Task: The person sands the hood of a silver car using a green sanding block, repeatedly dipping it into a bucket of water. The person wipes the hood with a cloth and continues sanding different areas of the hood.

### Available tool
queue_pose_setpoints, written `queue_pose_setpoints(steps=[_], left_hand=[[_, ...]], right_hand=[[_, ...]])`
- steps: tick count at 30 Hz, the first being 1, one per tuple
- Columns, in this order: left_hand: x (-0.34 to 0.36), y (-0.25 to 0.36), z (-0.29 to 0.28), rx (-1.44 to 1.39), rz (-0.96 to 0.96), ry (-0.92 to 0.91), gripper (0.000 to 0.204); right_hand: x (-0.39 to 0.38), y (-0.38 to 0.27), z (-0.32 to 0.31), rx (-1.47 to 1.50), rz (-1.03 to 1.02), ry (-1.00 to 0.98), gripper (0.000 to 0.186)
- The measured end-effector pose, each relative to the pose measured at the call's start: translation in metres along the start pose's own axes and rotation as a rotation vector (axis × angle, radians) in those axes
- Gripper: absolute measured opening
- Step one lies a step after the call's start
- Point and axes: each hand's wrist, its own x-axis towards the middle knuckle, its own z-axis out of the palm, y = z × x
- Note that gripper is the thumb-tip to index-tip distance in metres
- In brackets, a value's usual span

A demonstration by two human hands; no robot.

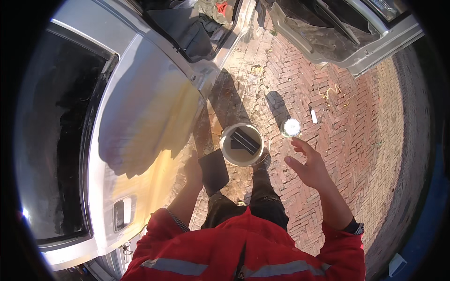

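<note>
My left hand grips a dark, flat sheet of sandpaper by its left edge, beside the van's side. Just beyond the sheet stands a pale round bucket, seen from above. Several dark strips or sheets lie inside it, apparently in cloudy liquid. My right hand hangs over the brick paving, fingers apart and holding nothing. Past its fingertips, a can with a pale round lid stands on the bricks.
Close on my left is a silver vehicle panel with yellowish, sanded-looking patches and a door handle recess. An open door juts in at the far right. A small white piece lies on the brick paving.
</note>
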Motion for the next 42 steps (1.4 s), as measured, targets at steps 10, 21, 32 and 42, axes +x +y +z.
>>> queue_pose_setpoints(steps=[10,21,32,42], left_hand=[[0.084,-0.159,0.117,0.200,-0.208,0.154,0.056],[0.230,-0.266,0.217,0.323,-0.077,-0.006,0.082],[0.322,-0.324,0.264,0.662,-0.404,-0.114,0.092],[0.300,-0.311,0.252,0.488,-0.317,-0.052,0.068]], right_hand=[[0.242,0.174,0.173,0.792,0.408,-0.112,0.047],[0.419,0.304,0.211,-0.379,-0.116,0.245,0.051],[0.459,0.323,0.239,-0.651,0.248,0.392,0.052],[0.431,0.305,0.228,0.024,0.337,0.020,0.065]])
